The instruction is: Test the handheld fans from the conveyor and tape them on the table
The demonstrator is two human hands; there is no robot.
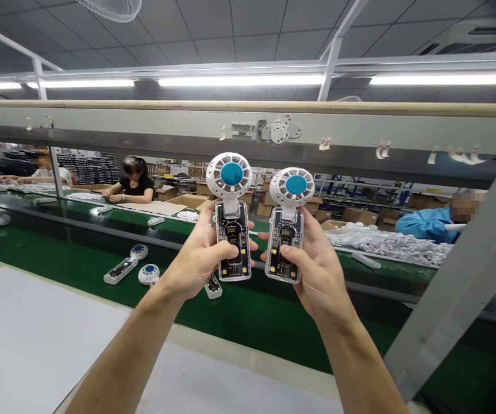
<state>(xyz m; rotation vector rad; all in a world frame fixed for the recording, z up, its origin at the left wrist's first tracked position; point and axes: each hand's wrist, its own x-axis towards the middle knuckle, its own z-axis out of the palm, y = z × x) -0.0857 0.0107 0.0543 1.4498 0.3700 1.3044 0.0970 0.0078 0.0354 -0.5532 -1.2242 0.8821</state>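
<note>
My left hand (200,253) is closed around a handheld fan (233,241) with a white round head, a blue centre disc and a clear-fronted handle showing a dark circuit board. In my right hand (316,264) is a second handheld fan (285,244) of the same kind. Both are upright, side by side and apart, with each thumb pressed on the handle's front. Behind my left forearm, another fan (120,270) lies on the green conveyor belt (273,328). Near it are one more fan head (148,274) and a handle (214,286), partly hidden by my arm.
White sheets (36,333) cover the near tabletop. A slanted metal post (458,270) rises at right, and a shelf beam (144,129) crosses above. Across the belt, several people work beside heaps of white parts (389,241) and cardboard boxes (191,200).
</note>
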